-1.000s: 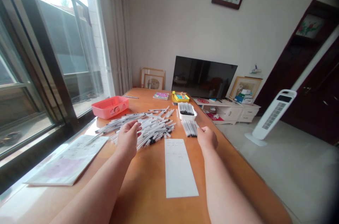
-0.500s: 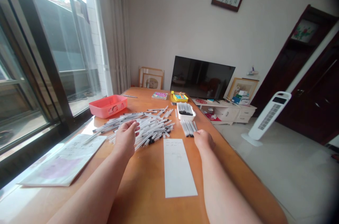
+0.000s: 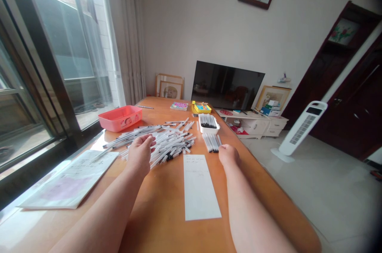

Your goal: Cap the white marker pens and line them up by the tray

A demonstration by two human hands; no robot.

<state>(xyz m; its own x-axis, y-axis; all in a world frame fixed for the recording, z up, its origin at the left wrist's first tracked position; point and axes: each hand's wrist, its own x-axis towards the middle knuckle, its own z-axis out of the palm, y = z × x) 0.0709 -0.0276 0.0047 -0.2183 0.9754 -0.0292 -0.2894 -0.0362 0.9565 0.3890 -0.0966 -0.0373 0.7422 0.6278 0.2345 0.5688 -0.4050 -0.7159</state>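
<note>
My left hand [image 3: 139, 155] hovers palm-up with its fingers slightly curled at the near edge of a large loose pile of white pens with black tips [image 3: 170, 145]. It seems to touch the pile, and I see no pen held in it. My right hand [image 3: 229, 155] rests on the orange wooden table [image 3: 158, 205], its fingertips at the near end of a neat bundle of side-by-side pens [image 3: 211, 142]. Its fingers are mostly hidden behind the hand. Beyond that bundle stands a white tray [image 3: 209, 123] holding upright pens.
A long white paper strip [image 3: 199, 189] with small writing lies between my hands. A large paper sheet [image 3: 70, 179] lies to the left, and a pink plastic basket [image 3: 120, 118] stands by the window. A yellow box [image 3: 201, 107] and a small book [image 3: 179, 106] lie at the far end.
The whole view has drifted slightly up and left. My right hand has come closer to the bundle, and my left hand's fingers have curled slightly.
</note>
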